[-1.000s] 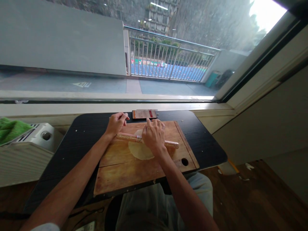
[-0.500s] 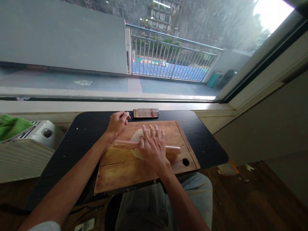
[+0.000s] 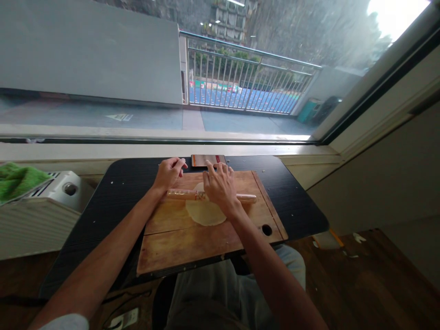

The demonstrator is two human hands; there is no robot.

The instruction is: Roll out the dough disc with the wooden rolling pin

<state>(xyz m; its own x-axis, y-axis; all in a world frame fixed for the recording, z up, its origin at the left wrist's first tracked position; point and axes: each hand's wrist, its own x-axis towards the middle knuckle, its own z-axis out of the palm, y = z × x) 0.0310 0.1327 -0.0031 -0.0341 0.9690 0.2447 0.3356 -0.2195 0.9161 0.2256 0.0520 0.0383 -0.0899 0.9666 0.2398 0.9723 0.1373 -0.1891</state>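
Flattening the dough (image 3: pixel 206 214) looks like the step — right grip (image 3: pixel 220 187) wide, lying over the rolling pin (image 3: pixel 182 194), left grip (image 3: pixel 169 174) narrow (seemingly empty); next calls for even, nearward pressure.

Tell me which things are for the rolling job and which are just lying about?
For the rolling:
rolling pin, under the right hand
flat, dough-like sheet, under the pin
wooden board, beneath the sheet

Just lying about:
phone, beyond the board
green cloth, on the white appliance
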